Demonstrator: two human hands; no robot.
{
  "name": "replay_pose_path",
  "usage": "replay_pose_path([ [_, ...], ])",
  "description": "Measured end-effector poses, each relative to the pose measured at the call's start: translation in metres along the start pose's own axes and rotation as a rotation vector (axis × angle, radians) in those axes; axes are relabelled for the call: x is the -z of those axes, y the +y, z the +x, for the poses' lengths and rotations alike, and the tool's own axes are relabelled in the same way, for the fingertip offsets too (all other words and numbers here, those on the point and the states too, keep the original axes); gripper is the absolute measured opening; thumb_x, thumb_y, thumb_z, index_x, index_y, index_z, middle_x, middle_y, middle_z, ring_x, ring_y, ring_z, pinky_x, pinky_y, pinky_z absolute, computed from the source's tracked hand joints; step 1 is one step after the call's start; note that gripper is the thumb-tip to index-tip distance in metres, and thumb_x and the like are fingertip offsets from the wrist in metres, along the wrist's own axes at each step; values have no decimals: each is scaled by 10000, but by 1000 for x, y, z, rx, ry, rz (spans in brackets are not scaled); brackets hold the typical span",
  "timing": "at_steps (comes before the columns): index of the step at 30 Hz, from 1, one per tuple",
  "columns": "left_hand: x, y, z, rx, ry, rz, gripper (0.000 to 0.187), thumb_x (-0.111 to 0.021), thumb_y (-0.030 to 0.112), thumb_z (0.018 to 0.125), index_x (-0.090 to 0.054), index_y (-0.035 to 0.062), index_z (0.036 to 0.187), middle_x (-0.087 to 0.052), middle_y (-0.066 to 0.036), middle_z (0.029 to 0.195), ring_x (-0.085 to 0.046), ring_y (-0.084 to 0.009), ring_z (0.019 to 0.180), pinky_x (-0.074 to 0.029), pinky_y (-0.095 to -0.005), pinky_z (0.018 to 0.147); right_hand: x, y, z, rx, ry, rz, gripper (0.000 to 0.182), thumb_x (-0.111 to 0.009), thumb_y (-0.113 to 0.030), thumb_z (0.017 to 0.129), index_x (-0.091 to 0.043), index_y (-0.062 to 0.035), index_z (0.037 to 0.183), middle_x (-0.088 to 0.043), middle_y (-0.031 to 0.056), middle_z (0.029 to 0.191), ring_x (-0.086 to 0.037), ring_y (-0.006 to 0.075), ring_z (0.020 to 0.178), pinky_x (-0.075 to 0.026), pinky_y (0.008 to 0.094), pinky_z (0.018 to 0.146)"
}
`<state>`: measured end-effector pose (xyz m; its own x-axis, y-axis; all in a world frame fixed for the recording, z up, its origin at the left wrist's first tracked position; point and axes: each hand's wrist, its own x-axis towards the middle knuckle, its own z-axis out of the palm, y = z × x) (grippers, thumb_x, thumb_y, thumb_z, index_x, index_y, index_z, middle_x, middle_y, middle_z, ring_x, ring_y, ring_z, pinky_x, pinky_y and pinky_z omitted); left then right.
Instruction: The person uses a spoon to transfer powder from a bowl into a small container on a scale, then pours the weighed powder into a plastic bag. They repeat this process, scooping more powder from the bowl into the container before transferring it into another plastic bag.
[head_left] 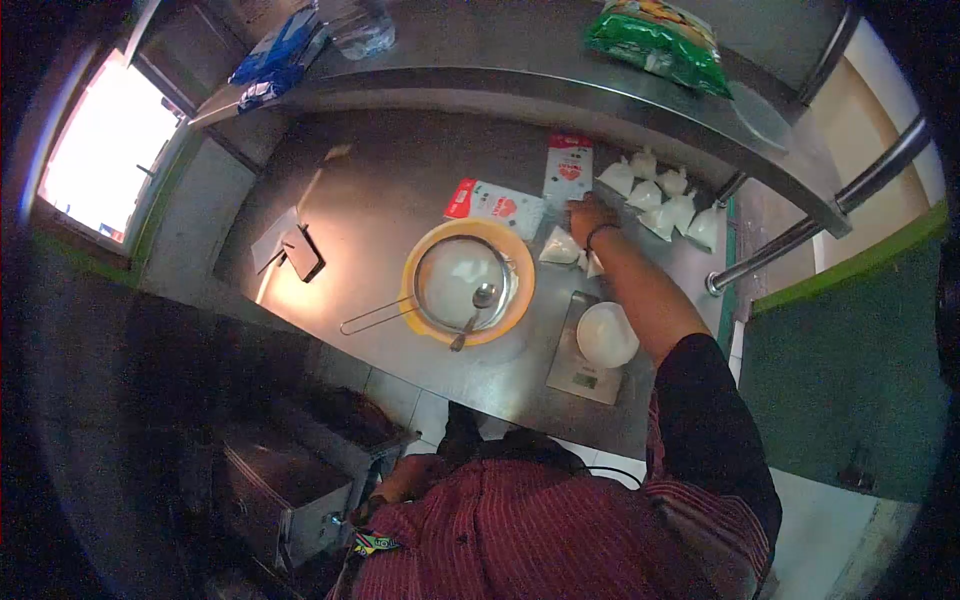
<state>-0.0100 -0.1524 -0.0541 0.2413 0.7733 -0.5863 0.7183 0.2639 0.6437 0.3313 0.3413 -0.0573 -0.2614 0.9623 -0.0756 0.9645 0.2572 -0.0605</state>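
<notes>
My right hand (589, 217) reaches across the steel counter (370, 190) and rests fingers-down among small white filled bags (559, 247), just below a red-and-white carton (568, 166). Whether it grips a bag is unclear. More of these bags (662, 196) lie in a cluster to its right. My left arm (400, 477) hangs low at my waist, below the counter edge, with the hand too dark to read. A yellow bowl (516, 300) holds a wire sieve (455, 285) of white powder and a spoon (482, 300).
A white bowl (607, 334) sits on a small scale (580, 375) by my right forearm. A second carton (495, 205) lies flat behind the yellow bowl. On the upper shelf are a green packet (660, 40), a bottle (360, 25) and a blue packet (275, 55). Metal drawers (290, 480) stand lower left.
</notes>
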Motion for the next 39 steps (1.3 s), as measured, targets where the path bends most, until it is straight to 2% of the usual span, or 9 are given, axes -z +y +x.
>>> replay_pose_path([
  [5, -9, -13, -12, 73, 59, 12, 343, -698, 315, 884, -681, 69, 1122, -706, -155, 1088, -677, -341, 1011, -525, -418, 882, 1, -2, 13, -13, 130, -31, 334, -537, -237, 914, -653, -185, 1223, -550, 172, 1284, -591, 355, 1170, -513, 485, 962],
  [8, -15, -30, -6, -220, 22, -43, 414, -698, 358, 882, -678, 52, 1160, -707, -149, 1122, -677, -340, 1022, -521, -419, 905, 20, -11, 15, -41, 3, 5, 327, -522, -244, 924, -668, -189, 1211, -547, 169, 1323, -569, 354, 1218, -493, 518, 984],
  [10, -7, -11, -8, 84, -14, -78, 390, -695, 348, 892, -685, 40, 1131, -707, -147, 1119, -678, -339, 1026, -525, -408, 893, 8, -10, 28, -85, -75, 80, 331, -514, -263, 928, -679, -194, 1206, -531, 159, 1382, -544, 361, 1266, -470, 551, 1010],
  [14, -9, -15, -14, 175, 0, -117, 374, -692, 344, 900, -690, 36, 1113, -705, -153, 1104, -680, -342, 1009, -530, -399, 882, -33, 9, 61, -35, 39, 27, 289, -542, -264, 935, -686, -98, 1124, -644, 182, 1126, -648, 352, 1088, -510, 494, 955],
  [18, -9, -14, -17, 129, 43, -195, 358, -711, 301, 887, -681, 32, 1120, -702, -160, 1079, -686, -322, 1000, -535, -391, 879, -13, -6, 50, -337, 64, 409, 296, -549, -295, 955, -658, -129, 1175, -627, 172, 1196, -610, 379, 1148, -483, 491, 998],
  [23, -32, -70, -13, -214, 97, 103, 377, -725, 285, 871, -669, 26, 1140, -695, -156, 1095, -679, -317, 1022, -532, -387, 892, 1, -8, 33, -70, 123, 73, 401, -517, -333, 973, -565, -150, 1326, -522, 147, 1377, -578, 387, 1181, -460, 493, 1020],
  [28, -10, -22, -14, 153, 44, -178, 398, -716, 290, 875, -658, 24, 1164, -681, -168, 1150, -662, -327, 1067, -512, -396, 935, -50, -3, 67, -151, 204, -114, 436, -498, -295, 974, -542, -94, 1358, -423, 123, 1463, -542, 326, 1230, -470, 510, 1000],
  [33, -6, -23, -14, 146, 13, -147, 408, -717, 289, 875, -652, 23, 1178, -679, -168, 1160, -662, -324, 1072, -510, -395, 941, -29, -15, 65, -180, -53, -204, 420, -477, -265, 970, -549, -220, 1381, -442, 119, 1455, -506, 337, 1290, -483, 509, 980],
  [39, -9, -26, -15, 144, 18, -142, 422, -719, 288, 876, -644, 22, 1194, -676, -168, 1173, -661, -320, 1078, -508, -394, 948, -27, 14, 57, 6, 130, -124, 441, -523, -256, 943, -558, -309, 1379, -547, 118, 1369, -579, 332, 1204, -494, 508, 955],
])
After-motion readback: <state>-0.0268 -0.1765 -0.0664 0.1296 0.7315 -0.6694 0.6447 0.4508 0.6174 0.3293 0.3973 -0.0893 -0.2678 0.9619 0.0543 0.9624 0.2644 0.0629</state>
